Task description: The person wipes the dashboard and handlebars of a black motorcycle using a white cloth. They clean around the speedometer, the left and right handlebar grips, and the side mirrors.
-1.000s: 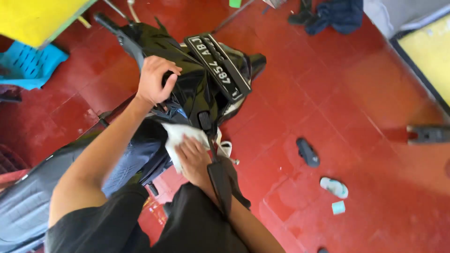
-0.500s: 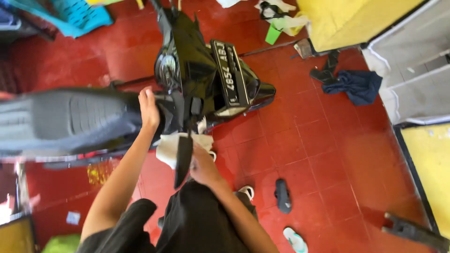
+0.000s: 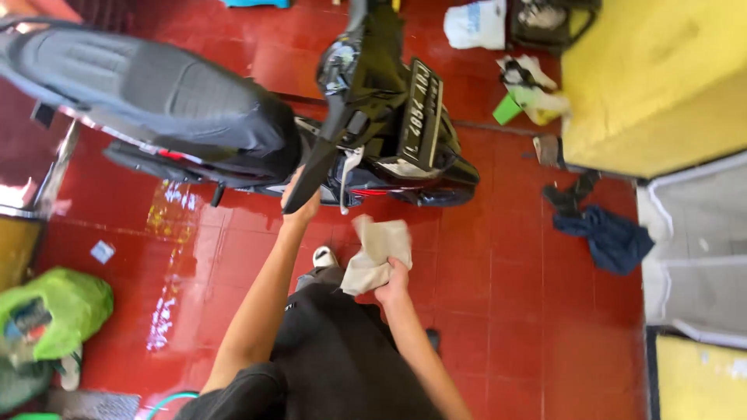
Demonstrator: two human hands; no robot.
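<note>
A black scooter with a dark grey seat (image 3: 156, 85) stands on the red tiled floor, its rear end with the number plate (image 3: 420, 117) pointing right. My left hand (image 3: 302, 204) grips a black panel (image 3: 327, 155) at the scooter's tail, just below the seat. My right hand (image 3: 394, 281) is shut on a crumpled beige cloth (image 3: 379, 247), held in the air a little below the scooter's tail and not touching it. My dark trousers (image 3: 342, 358) fill the lower middle of the view.
A yellow block (image 3: 654, 78) rises at the right, with a dark blue rag (image 3: 611, 237) on the floor below it. A white bag (image 3: 475, 23) and scraps lie at the top. A green bag (image 3: 54, 307) sits at the left. The floor beside the scooter is wet (image 3: 175, 210).
My right hand has drawn the cloth down and away from the scooter's tail. My left hand stays on the black panel. The view has swung, so the scooter now lies higher.
</note>
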